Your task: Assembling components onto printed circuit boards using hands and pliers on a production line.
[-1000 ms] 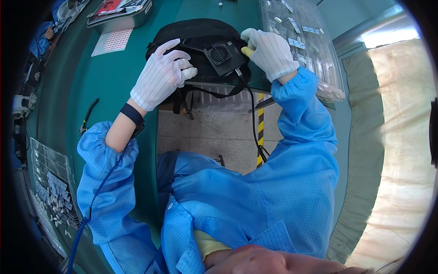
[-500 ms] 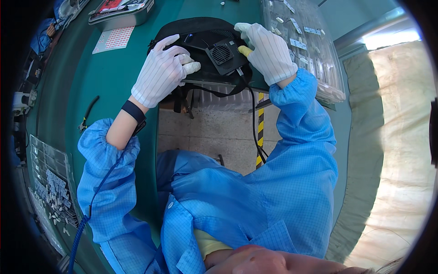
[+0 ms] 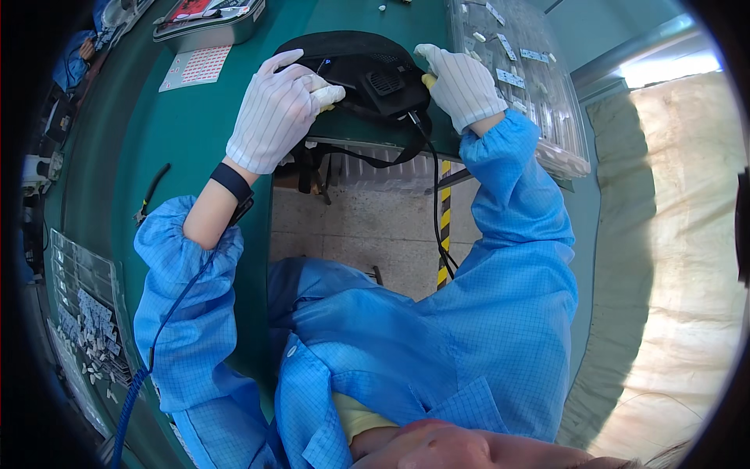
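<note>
On your green table (image 3: 156, 141) a metal tray (image 3: 207, 22) sits at the far edge, with a sheet of red-and-white stickers (image 3: 197, 66) just in front of it. Small pliers (image 3: 152, 191) lie nearer your left. A clear plastic tray of small white parts (image 3: 525, 74) runs along your right. More parts trays (image 3: 82, 320) line your left edge. Below the table you see tiled floor (image 3: 351, 234) with a yellow-and-black stripe (image 3: 444, 227).

Pretty typical workshop setup here: a long bench with a dark green mat (image 3: 117, 148) on top, pale grey tiled floor (image 3: 359, 227) underneath with a yellow-and-black hazard stripe (image 3: 444, 227) running across it. Strong light (image 3: 664, 66) comes in at the upper right, washing out the beige floor (image 3: 672, 273) there.
</note>
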Motion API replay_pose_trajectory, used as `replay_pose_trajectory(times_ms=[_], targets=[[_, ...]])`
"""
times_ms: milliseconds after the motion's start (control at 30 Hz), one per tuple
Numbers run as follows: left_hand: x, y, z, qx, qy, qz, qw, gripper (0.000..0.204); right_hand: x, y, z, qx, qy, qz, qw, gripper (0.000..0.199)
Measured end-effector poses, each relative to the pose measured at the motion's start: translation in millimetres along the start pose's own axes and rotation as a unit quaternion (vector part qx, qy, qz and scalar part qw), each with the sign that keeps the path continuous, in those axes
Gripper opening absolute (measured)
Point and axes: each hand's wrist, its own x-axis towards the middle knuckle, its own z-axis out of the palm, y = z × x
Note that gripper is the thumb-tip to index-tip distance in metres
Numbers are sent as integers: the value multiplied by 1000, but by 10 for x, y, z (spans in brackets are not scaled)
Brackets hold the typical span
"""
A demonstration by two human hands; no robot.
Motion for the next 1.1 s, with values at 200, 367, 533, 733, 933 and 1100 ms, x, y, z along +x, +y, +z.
replay_pose_trajectory(times_ms=[200, 367, 533, 733, 933, 1100], targets=[[-77, -10, -30, -21, -23, 51, 998, 11, -158, -275, -111, 49, 82, -33, 995, 40], [-117, 23, -113, -28, -80, 59, 995, 29, -299, -497, 78, -47, 100, -79, 991, 72], [-150, 92, -106, -35, -92, 69, 993, 30, -195, -612, 148, -6, 83, -34, 996, 96], [-178, 85, -98, -29, -114, 90, 989, 32, -146, -740, 161, -71, -5, -40, 997, 98], [-190, 45, -182, -19, -126, 37, 991, 34, -97, -466, -208, 100, -38, -54, 993, 73], [-192, -18, -202, 25, -64, 53, 996, 15, -115, -131, -613, 143, -74, -124, 979, 70]])
